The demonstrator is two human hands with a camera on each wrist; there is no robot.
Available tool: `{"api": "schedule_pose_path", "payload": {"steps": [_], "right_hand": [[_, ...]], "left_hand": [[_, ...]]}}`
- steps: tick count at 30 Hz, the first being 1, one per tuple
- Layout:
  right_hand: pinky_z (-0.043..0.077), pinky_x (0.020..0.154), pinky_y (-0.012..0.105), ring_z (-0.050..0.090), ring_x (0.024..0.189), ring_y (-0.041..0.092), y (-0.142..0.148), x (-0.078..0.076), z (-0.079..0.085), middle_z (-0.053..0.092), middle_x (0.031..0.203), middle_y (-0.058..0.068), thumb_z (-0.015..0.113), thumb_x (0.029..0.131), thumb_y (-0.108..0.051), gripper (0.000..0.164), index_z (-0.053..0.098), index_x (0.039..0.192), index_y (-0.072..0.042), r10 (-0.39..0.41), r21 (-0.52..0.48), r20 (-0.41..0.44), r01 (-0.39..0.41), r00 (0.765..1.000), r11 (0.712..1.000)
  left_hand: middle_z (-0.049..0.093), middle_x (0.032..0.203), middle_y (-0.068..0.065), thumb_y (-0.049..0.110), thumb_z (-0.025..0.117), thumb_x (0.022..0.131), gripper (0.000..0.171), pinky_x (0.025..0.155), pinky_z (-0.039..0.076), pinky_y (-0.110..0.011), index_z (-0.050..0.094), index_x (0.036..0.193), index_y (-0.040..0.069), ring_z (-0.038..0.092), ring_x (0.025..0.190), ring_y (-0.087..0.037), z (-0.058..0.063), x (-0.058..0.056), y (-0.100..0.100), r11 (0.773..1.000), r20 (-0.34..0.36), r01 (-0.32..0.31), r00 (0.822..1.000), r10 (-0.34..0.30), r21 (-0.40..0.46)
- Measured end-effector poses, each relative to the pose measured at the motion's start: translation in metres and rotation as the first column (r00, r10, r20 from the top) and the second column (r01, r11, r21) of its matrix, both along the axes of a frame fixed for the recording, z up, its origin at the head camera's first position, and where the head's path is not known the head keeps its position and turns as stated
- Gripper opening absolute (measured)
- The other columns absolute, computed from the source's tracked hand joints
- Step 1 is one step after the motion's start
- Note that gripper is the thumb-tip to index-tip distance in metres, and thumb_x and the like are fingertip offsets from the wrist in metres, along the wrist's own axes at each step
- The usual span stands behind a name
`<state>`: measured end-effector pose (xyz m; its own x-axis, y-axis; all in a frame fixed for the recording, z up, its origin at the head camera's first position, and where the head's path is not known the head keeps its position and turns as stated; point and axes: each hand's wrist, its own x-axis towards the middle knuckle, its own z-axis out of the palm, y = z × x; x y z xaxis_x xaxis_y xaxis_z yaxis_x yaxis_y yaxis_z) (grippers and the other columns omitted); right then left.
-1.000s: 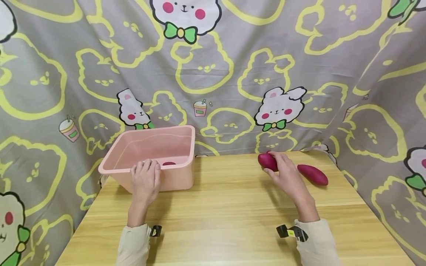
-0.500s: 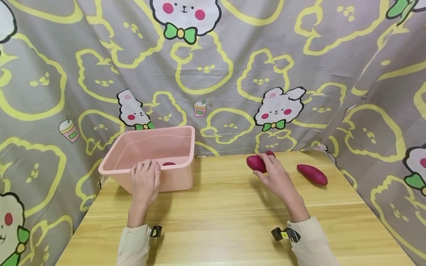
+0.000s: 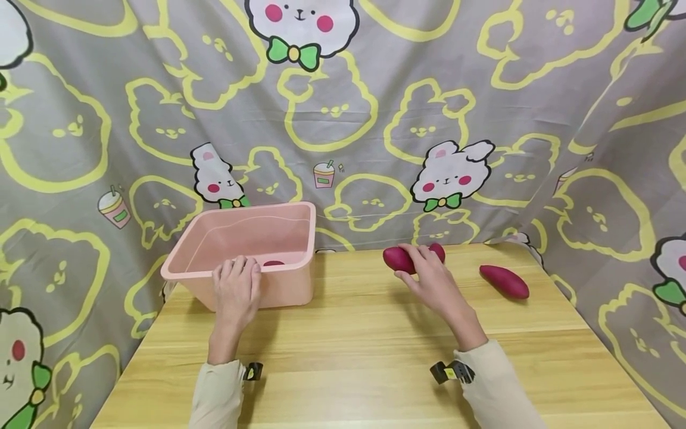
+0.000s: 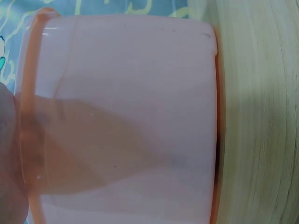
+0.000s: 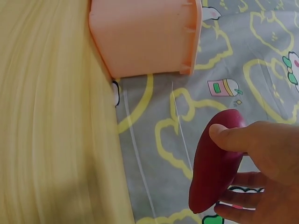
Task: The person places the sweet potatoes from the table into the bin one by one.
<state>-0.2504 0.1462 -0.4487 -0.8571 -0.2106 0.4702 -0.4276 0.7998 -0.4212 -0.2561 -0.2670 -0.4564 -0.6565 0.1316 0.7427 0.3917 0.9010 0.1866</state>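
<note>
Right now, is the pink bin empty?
No: a purple-red thing shows inside the pink bin, past its near wall, which hides the rest; how full, I can't tell.

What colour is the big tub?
The tub is pink, seen best in the head view.

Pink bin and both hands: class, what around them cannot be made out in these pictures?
Dark red item: head view, mostly hidden by the front wall of the pink bin.
Left hand: left wrist view, cut off by the left edge.
Held sweet potato: head view, partly covered by the right hand.
</note>
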Motion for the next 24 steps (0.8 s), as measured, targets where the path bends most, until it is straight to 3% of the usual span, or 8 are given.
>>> {"api": "schedule_pose_path", "payload": {"steps": [24], "right_hand": [[0.055,0.088,0.050,0.057,0.113,0.033,-0.042,-0.014,0.027,0.058,0.130,0.015,0.078,0.092,-0.029,0.059,0.055,0.144,-0.011,0.087,-0.029,-0.027,-0.088,0.996,0.996]], "left_hand": [[0.056,0.090,-0.015,0.022,0.037,0.107,0.031,0.095,0.031,-0.061,0.057,0.091,0.006,0.050,0.091,-0.042,0.000,0.000,0.001,1.000,-0.028,0.002,1.000,-0.001,0.008]]}}
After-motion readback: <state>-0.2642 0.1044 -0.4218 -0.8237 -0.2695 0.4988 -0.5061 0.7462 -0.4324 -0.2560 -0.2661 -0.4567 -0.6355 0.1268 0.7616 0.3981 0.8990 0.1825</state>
